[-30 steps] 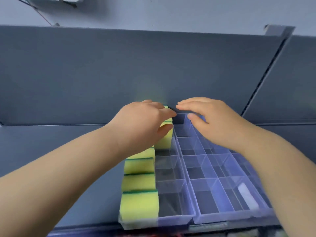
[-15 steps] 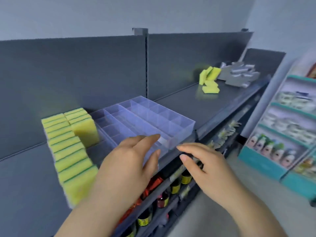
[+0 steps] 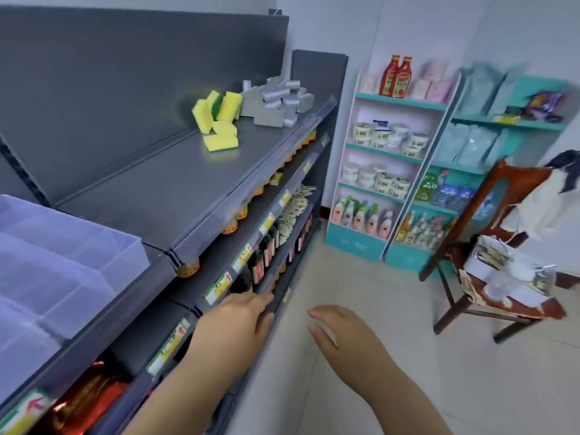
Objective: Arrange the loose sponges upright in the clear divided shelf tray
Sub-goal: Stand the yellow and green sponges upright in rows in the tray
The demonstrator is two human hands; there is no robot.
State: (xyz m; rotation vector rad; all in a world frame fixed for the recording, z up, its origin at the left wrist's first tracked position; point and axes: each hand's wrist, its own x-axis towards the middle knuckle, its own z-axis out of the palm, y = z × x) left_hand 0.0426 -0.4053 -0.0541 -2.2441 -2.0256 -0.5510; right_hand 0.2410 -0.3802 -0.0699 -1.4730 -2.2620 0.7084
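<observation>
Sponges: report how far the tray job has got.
Done: nothing that shows here; the clear tray has only empty compartments in view, and the rest of it is out of frame. In hand: nothing; the left hand and right hand are open and empty, low by the lower shelves. Left: yellow sponges lie loose farther along the top shelf, beside a grey pile.

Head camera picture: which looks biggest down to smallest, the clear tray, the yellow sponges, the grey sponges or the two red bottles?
1. Clear tray, but it is nearest the camera.
2. Yellow sponges and grey sponges: the piles look about alike.
3. Red bottles, farthest away.
</observation>
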